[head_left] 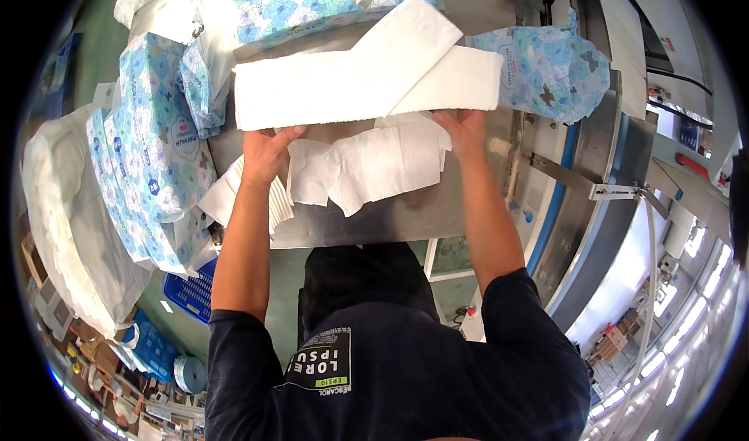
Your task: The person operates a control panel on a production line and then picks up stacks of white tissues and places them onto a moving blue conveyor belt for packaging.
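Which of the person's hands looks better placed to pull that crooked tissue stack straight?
Probably the right hand. It holds the white tissue stack at the end where a second slab lies askew. The left hand grips the even end, nearer the wrapped packs.

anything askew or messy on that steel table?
Yes. The white tissue stack held by the left hand and right hand is splayed, its top bundle skewed diagonally. Loose crumpled tissue sheets lie beneath on the steel table.

Bright, even light w/ glare at lower right, strong fisheye bend & dark vignette at rim.
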{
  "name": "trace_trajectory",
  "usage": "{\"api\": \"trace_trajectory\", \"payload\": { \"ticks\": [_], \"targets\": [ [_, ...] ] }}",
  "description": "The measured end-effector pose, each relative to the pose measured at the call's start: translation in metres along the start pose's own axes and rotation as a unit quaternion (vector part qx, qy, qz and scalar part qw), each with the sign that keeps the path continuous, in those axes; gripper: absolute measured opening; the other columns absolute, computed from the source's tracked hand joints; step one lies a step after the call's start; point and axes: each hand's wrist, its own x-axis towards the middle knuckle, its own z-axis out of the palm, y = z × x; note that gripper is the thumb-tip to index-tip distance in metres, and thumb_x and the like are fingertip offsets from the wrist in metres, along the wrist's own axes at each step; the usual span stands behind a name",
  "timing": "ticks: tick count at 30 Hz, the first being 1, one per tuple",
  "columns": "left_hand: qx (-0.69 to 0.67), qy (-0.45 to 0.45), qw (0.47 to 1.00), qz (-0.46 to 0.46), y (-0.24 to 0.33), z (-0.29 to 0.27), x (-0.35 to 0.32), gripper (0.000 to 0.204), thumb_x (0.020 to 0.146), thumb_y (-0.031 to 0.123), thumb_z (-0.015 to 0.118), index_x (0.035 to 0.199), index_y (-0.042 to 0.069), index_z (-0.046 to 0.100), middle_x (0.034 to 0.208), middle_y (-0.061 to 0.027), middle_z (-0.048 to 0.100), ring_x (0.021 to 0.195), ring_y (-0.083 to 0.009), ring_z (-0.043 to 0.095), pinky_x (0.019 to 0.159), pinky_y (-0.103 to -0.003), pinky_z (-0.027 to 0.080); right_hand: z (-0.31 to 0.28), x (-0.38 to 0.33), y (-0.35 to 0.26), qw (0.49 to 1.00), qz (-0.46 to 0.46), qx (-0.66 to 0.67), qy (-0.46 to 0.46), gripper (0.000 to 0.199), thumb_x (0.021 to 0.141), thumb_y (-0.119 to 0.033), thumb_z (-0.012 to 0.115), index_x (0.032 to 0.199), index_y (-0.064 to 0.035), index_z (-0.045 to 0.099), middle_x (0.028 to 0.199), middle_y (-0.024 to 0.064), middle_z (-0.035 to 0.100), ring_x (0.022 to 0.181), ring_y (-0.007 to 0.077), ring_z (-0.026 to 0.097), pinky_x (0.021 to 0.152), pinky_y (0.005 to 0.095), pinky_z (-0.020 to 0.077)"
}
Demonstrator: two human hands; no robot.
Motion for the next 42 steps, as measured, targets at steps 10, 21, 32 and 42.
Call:
{"api": "trace_trajectory", "payload": {
  "ticks": [10, 21, 32, 42],
  "targets": [
    [0.040, 0.010, 0.996, -0.075, 0.013, 0.015, -0.003, 0.068, 0.083, 0.018, 0.081, 0.138, -0.004, 0.050, 0.132, -0.0113, 0.059, 0.122, -0.0211, 0.054, 0.106, -0.035, 0.040, 0.006, 0.000, -0.008, 0.990, 0.003, -0.140, 0.004, 0.066, 0.074, -0.014, 0.090, 0.129, 0.0016, 0.056, 0.126, 0.0133, 0.063, 0.119, 0.0259, 0.059, 0.106, 0.0390, 0.0441],
    [0.066, 0.043, 0.988, -0.133, 0.098, -0.012, -0.140, 0.078, 0.092, 0.044, 0.075, 0.140, -0.009, 0.043, 0.135, -0.0151, 0.056, 0.125, -0.0236, 0.051, 0.108, -0.037, 0.039, 0.030, -0.080, -0.135, 0.975, 0.150, -0.161, -0.026, 0.074, 0.070, -0.017, 0.091, 0.131, 0.0001, 0.055, 0.124, 0.0102, 0.064, 0.118, 0.0209, 0.060, 0.103, 0.0361, 0.0464],
    [0.402, -0.109, 0.900, 0.129, 0.231, 0.015, -0.185, 0.075, 0.087, 0.046, 0.074, 0.137, -0.005, 0.051, 0.142, -0.0259, 0.050, 0.117, -0.0395, 0.055, 0.104, -0.044, 0.044, -0.007, -0.139, -0.151, 0.992, 0.079, 0.088, 0.043, 0.094, 0.076, -0.042, 0.088, 0.147, -0.0066, 0.039, 0.141, 0.0052, 0.054, 0.130, 0.0235, 0.053, 0.110, 0.0417, 0.0439],
    [0.530, -0.195, 0.773, 0.290, 0.317, 0.081, -0.238, 0.056, 0.091, 0.039, 0.067, 0.140, 0.012, 0.059, 0.126, -0.0151, 0.061, 0.090, -0.0308, 0.063, 0.076, -0.038, 0.053, 0.031, -0.250, -0.107, 0.886, 0.216, 0.409, 0.020, 0.090, 0.080, -0.048, 0.083, 0.151, -0.0156, 0.038, 0.146, 0.0014, 0.051, 0.134, 0.0245, 0.049, 0.110, 0.0471, 0.0433]
  ]
}}
